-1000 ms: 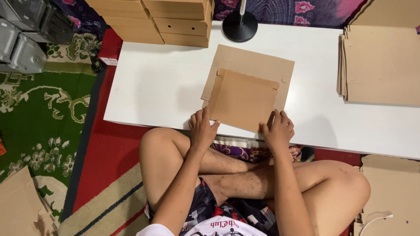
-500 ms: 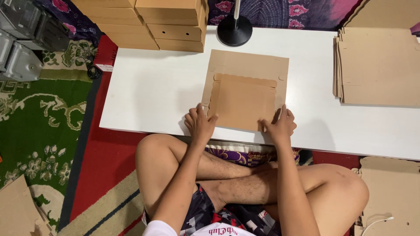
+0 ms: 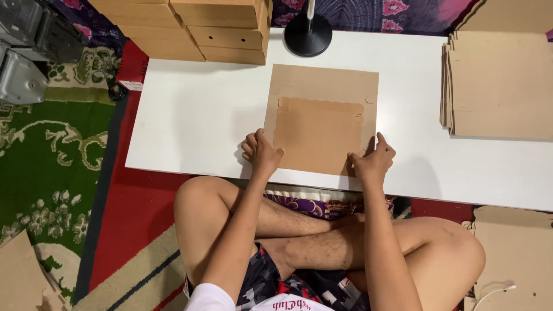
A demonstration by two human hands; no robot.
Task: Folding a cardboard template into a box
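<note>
While both hands press flat, left hand point(image 3: 260, 152) and right hand point(image 3: 373, 161) apart on its near corners, the folded cardboard blank point(image 3: 320, 120) lies between them on the worktop point(image 3: 196, 115): light, stiff, creasable, probably best gripped by its edges.

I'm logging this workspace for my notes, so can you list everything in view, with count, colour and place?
Flat cardboard blank: one, tan, table centre, near part folded over.
Table: one, white, low, in front of the seated person.
Stack of flat cardboard sheets: one stack, tan, table's right end.
Assembled cardboard boxes: several stacked, tan, top left past the table.
Round stand base: one, black, table's far edge.
Metal equipment: grey, top left on floor.
Carpet: green patterned, left.
Cardboard pieces: tan, bottom left and bottom right floor.
Left hand: on blank's near left corner.
Right hand: on blank's near right corner.
</note>
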